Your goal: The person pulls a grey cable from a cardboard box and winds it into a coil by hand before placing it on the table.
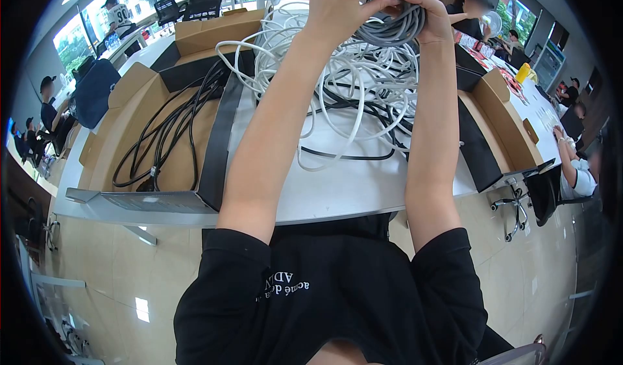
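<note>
A coil of grey cable (pixel 391 32) is held up over the far part of the table, near the top edge of the view. My left hand (pixel 342 4) grips its upper left side, thumb and fingers closed together on the strands. Around the coil's right side curl the fingers of my right hand (pixel 433 13). Below and behind the coil spreads a loose tangle of white cable (pixel 354 99). Black cable (pixel 350 156) runs underneath that tangle. The top of the coil is partly hidden by my fingers.
On the left an open cardboard box (pixel 120 141) contains a bundled black cable (pixel 188 118). Another open box (pixel 214 35) lies behind it. An open box (pixel 493 121) sits at the right on the white table (pixel 311 199). Several people sit around the room.
</note>
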`<state>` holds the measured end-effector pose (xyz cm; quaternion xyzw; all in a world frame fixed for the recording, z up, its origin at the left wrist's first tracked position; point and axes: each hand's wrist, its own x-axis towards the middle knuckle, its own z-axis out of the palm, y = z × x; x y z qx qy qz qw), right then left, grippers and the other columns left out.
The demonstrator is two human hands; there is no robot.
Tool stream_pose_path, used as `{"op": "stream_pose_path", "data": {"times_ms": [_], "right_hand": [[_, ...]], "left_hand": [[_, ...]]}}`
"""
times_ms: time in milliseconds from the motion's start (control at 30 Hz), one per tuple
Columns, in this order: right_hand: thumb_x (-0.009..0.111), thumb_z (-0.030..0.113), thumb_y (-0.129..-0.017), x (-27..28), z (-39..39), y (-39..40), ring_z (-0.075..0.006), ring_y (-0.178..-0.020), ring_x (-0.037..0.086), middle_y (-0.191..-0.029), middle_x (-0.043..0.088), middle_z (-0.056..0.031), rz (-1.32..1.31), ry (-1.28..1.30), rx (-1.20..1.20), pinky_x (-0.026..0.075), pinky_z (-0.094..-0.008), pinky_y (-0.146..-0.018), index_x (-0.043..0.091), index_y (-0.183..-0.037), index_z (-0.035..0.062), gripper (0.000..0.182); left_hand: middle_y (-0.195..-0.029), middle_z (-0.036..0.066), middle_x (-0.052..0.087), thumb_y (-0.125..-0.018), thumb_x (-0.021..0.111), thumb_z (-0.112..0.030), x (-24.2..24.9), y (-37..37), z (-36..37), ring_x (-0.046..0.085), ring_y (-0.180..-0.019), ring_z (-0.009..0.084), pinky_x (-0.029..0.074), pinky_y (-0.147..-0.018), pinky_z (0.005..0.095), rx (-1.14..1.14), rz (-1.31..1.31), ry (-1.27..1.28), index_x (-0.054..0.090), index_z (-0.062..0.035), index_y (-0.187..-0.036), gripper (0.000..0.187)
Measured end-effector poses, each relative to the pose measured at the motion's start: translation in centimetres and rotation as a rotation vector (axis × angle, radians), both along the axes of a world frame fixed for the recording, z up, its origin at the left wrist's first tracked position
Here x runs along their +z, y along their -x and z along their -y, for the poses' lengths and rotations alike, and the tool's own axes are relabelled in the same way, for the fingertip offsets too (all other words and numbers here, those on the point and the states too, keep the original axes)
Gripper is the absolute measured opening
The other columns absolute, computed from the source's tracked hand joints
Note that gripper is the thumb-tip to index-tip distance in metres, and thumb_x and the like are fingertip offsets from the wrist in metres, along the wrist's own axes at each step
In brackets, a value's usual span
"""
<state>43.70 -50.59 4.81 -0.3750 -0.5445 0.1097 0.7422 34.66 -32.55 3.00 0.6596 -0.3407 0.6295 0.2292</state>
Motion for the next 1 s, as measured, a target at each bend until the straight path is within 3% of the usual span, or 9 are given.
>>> {"op": "stream_pose_path", "data": {"times_ms": [167, 367, 467, 567, 600, 700, 800, 900, 1000], "right_hand": [[0.063, 0.001, -0.081, -0.1, -0.4, -0.1, -0.0298, -0.105, 0.070, -0.130, 0.061, -0.0231, 0.001, -0.008, -0.013, 0.060, -0.0352, -0.089, 0.031, -0.156, -0.0042, 0.082], [0.066, 0.004, -0.084, -0.2, -0.4, 1.9, -0.0305, -0.108, 0.070, -0.134, 0.059, -0.0226, -0.011, 0.074, -0.006, 0.060, -0.0384, -0.090, 0.023, -0.159, -0.0028, 0.086], [0.072, 0.009, -0.086, 0.1, 0.2, 1.0, -0.0301, -0.106, 0.070, -0.126, 0.064, -0.0201, 0.110, 0.216, -0.276, 0.060, -0.0391, -0.084, 0.038, -0.149, -0.0041, 0.073], [0.077, 0.015, -0.093, 0.4, 1.3, -1.2, -0.0133, -0.113, 0.066, -0.121, 0.071, -0.0069, 0.443, 0.444, -0.612, 0.047, -0.0253, -0.101, 0.063, -0.138, 0.0026, 0.048], [0.076, 0.015, -0.095, 0.9, 1.2, -0.1, -0.0121, -0.118, 0.063, -0.122, 0.071, -0.0059, 0.518, 0.520, -0.608, 0.047, -0.0258, -0.101, 0.057, -0.147, 0.0039, 0.056], [0.075, 0.011, -0.094, 1.5, 1.2, -0.7, -0.0113, -0.115, 0.063, -0.121, 0.071, -0.0051, 0.619, 0.620, -0.658, 0.048, -0.0264, -0.101, 0.052, -0.150, 0.0029, 0.061], [0.078, 0.008, -0.090, 1.2, 1.1, -1.5, -0.0117, -0.114, 0.062, -0.120, 0.071, -0.0059, 0.654, 0.641, -0.698, 0.047, -0.0270, -0.100, 0.050, -0.151, 0.0031, 0.066], [0.085, 0.016, -0.081, 0.1, -0.4, -1.3, -0.0197, -0.113, 0.067, -0.119, 0.072, -0.0139, 0.758, 0.615, -0.906, 0.051, -0.0310, -0.096, 0.053, -0.146, 0.0052, 0.073], [0.091, 0.025, -0.072, 0.0, -2.8, 0.0, -0.0304, -0.108, 0.071, -0.112, 0.072, -0.0201, 0.831, 0.799, -1.368, 0.054, -0.0376, -0.091, 0.056, -0.140, 0.0078, 0.078]], "left_hand": [[-0.130, 0.013, 0.068, -0.089, 0.074, -0.019, 0.3, -0.3, -0.3, 0.066, -0.114, 0.0349, 0.054, -0.092, 0.0437, 0.072, 0.002, -0.068, 0.073, -0.0109, -0.103, 0.016], [-0.124, 0.016, 0.070, -0.088, 0.072, -0.019, 0.7, 0.3, -1.0, 0.067, -0.109, 0.0381, 0.054, -0.089, 0.0452, -0.033, -0.212, -0.037, 0.073, -0.0098, -0.102, 0.017], [-0.122, 0.016, 0.072, -0.098, 0.065, -0.037, 0.3, -0.4, -2.0, 0.069, -0.107, 0.0343, 0.055, -0.086, 0.0426, 0.073, -0.275, -0.089, 0.071, -0.0069, -0.112, 0.034], [-0.093, 0.003, 0.075, -0.087, 0.074, -0.030, -0.5, -1.9, -2.1, 0.072, -0.087, 0.0262, 0.055, -0.075, 0.0413, 0.212, -0.073, -0.083, 0.074, -0.0204, -0.105, 0.020], [-0.092, -0.002, 0.075, -0.088, 0.073, -0.029, -0.6, -2.1, -2.0, 0.072, -0.085, 0.0229, 0.054, -0.071, 0.0386, 0.216, -0.013, -0.075, 0.075, -0.0218, -0.098, 0.013], [-0.092, -0.001, 0.075, -0.088, 0.073, -0.030, -1.0, -0.9, -2.0, 0.072, -0.084, 0.0227, 0.054, -0.070, 0.0376, 0.191, -0.054, -0.046, 0.076, -0.0220, -0.098, 0.013], [-0.093, -0.002, 0.076, -0.089, 0.072, -0.032, -0.9, -0.4, -2.0, 0.072, -0.083, 0.0225, 0.054, -0.069, 0.0365, 0.205, -0.162, -0.029, 0.076, -0.0223, -0.098, 0.015], [-0.092, -0.001, 0.076, -0.090, 0.072, -0.035, -1.0, -1.7, -1.9, 0.073, -0.082, 0.0230, 0.053, -0.069, 0.0362, 0.194, -0.166, -0.013, 0.077, -0.0232, -0.101, 0.017], [-0.092, -0.001, 0.076, -0.090, 0.071, -0.037, -1.4, -1.1, -2.3, 0.073, -0.083, 0.0233, 0.053, -0.068, 0.0363, 0.198, -0.138, 0.025, 0.077, -0.0244, -0.103, 0.019]]}}
